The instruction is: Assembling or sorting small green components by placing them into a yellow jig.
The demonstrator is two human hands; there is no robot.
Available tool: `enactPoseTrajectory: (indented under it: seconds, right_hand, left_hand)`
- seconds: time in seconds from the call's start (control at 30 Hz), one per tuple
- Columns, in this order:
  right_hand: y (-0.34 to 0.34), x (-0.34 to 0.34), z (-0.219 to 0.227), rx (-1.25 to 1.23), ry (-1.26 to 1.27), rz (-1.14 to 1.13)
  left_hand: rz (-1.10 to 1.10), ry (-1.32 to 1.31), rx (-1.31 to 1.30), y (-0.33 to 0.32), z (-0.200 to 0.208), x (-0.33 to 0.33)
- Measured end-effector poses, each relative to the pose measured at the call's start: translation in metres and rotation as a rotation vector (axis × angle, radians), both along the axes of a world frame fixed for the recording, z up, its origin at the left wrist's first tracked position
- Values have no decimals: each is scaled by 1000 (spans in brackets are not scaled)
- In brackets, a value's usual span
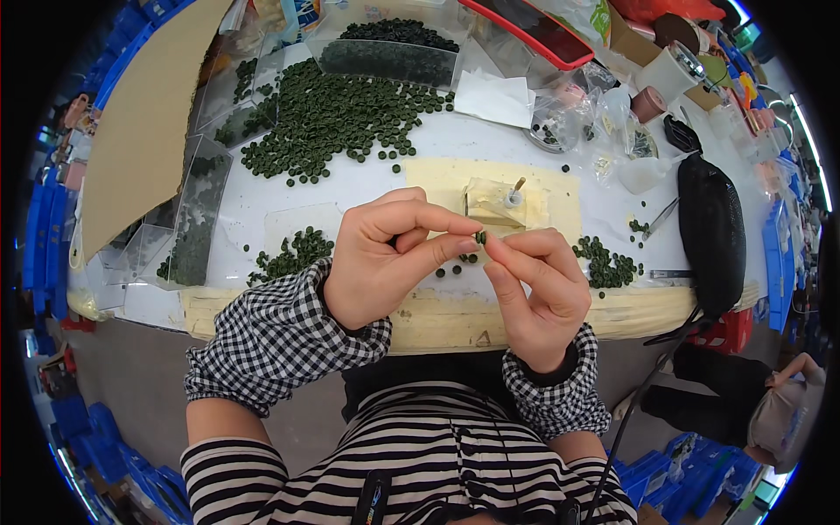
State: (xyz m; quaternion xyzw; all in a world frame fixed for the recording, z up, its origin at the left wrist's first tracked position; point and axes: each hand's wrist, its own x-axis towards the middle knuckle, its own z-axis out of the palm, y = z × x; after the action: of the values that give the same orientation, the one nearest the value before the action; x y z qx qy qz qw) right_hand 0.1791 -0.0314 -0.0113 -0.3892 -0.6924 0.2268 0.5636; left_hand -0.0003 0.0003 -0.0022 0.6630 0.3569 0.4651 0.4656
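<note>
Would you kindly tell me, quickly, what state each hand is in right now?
Left hand: closed in a pinch, holding a small dark green piece.
Right hand: close up against the same piece; whether it grips cannot be told.

On the tabletop [372,175], a heap of discs [332,114] lies behind and left of a block [490,206]; behind the heap stands a bin [398,66], with a phone [535,31] right of it, its support unclear.
</note>
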Motion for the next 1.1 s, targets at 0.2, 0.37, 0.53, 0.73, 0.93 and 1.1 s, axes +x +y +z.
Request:
enactPoseTrajectory:
  seconds: [0.2, 0.37, 0.53, 0.73, 0.93, 1.1]
  right_hand:
    - [-1, 0, 0, 0, -2, 1]
    - [-1, 0, 0, -7, 5, 2]
    - [-1, -1, 0, -12, 17, -5]
    - [-1, 0, -1, -5, 7, -22]
    - [0, -2, -2, 3, -11, -11]
    - [0, 0, 0, 7, -29, -1]
  left_hand:
    - [4, 3, 10, -1, 1, 0]
    - [-4, -2, 10, 0, 1, 0]
    - [-12, 0, 16, 0, 2, 0]
    - [-19, 2, 19, 0, 3, 1]
    - [-9, 6, -9, -1, 1, -2]
    - [-22, -14, -33, -1, 3, 0]
